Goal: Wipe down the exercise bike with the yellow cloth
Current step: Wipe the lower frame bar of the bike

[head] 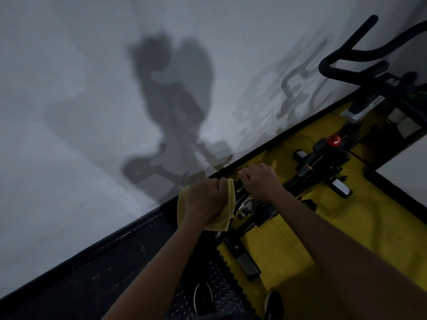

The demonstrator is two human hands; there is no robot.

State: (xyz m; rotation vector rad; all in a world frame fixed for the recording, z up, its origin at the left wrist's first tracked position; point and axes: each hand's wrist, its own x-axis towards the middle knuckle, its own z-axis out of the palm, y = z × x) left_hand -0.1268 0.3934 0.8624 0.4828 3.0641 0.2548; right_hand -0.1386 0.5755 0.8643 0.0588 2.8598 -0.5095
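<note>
Left hand (pixel 205 199) wrapped round the yellow cloth (pixel 221 218), fingers curled and pressing the wad onto the near end of the exercise bike (pixel 321 158), apparently the saddle, though mostly hidden under cloth and hands. Right hand (pixel 261 181) just beside it, fingers curled over the far edge of the same dark part, gripping to steady it. Both hands almost touching, cloth between them.

Bike running away from the hands toward the upper right: frame bar, then the red knob (pixel 334 140), then the black handlebars (pixel 360 58) well apart at the far end. Long axis diagonal, roughly parallel to the wall (pixel 92 88). Bike standing on a yellow mat (pixel 346 215); dark studded floor (pixel 115 262) on the near left, two shoes at the bottom edge.

Likely early on: only the near end under the cloth. Next stretch of wiping lies up and right along the frame, away from the cloth hand, with the right hand nearer it.
</note>
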